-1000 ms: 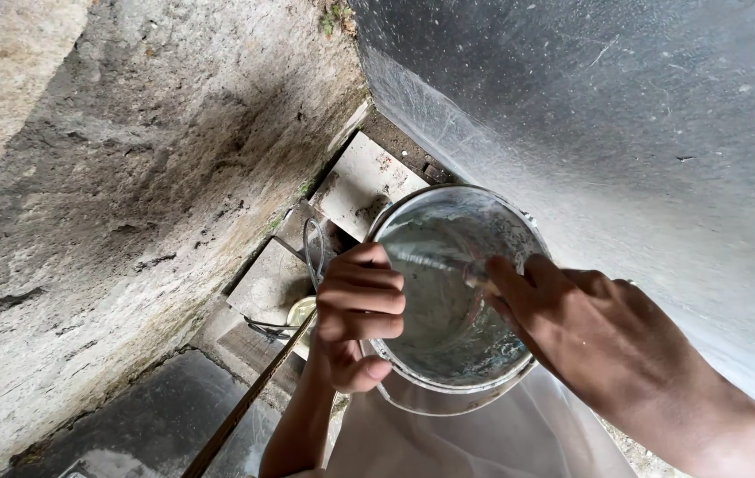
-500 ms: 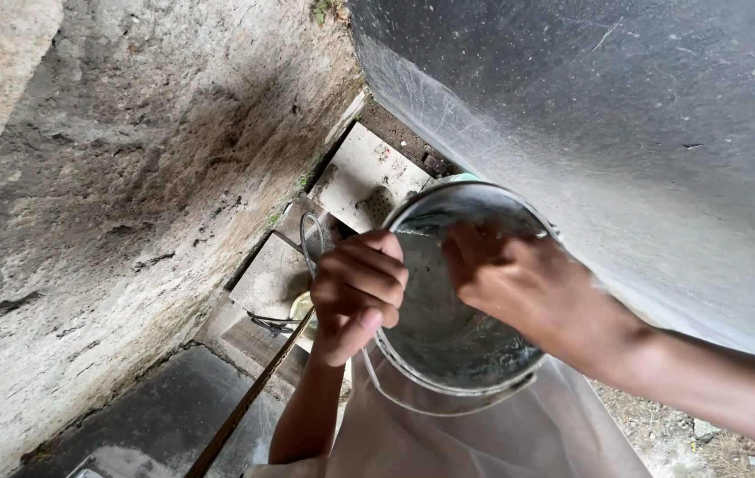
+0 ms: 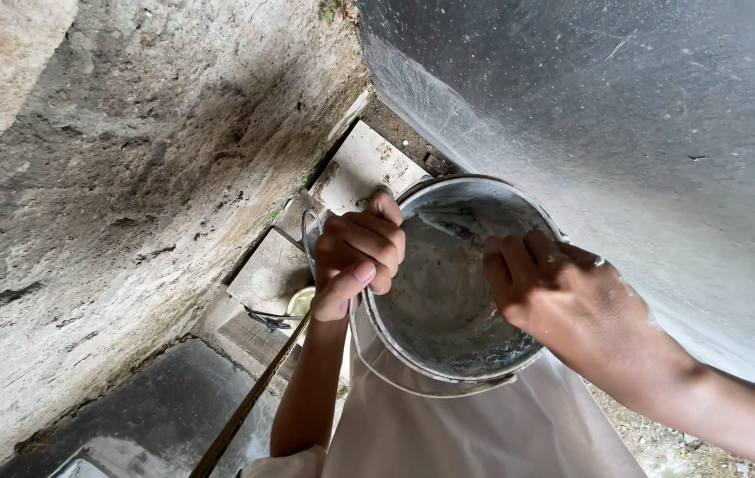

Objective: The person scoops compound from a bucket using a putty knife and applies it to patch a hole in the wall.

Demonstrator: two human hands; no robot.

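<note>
A round metal bucket (image 3: 448, 292) with a wet, grey-smeared inside sits in front of me, tilted toward the camera, its wire handle hanging below the rim. My left hand (image 3: 355, 257) is closed on the bucket's left rim. My right hand (image 3: 563, 301) reaches over the right rim, fingers curled against the inner wall. I cannot tell whether the right hand holds anything. A pale cloth (image 3: 484, 434) lies under the bucket across my lap.
A rough stone wall (image 3: 130, 177) rises on the left and a smooth grey wall (image 3: 643, 133) on the right. Flat stone slabs (image 3: 360, 168) lie between them. A wooden stick (image 3: 245, 416) leans below my left arm, near a dark wet slab (image 3: 147, 416).
My right hand has slid from the bucket's left inner side toward the right rim. My left hand shifted slightly up the left rim. The bucket stays tilted.
</note>
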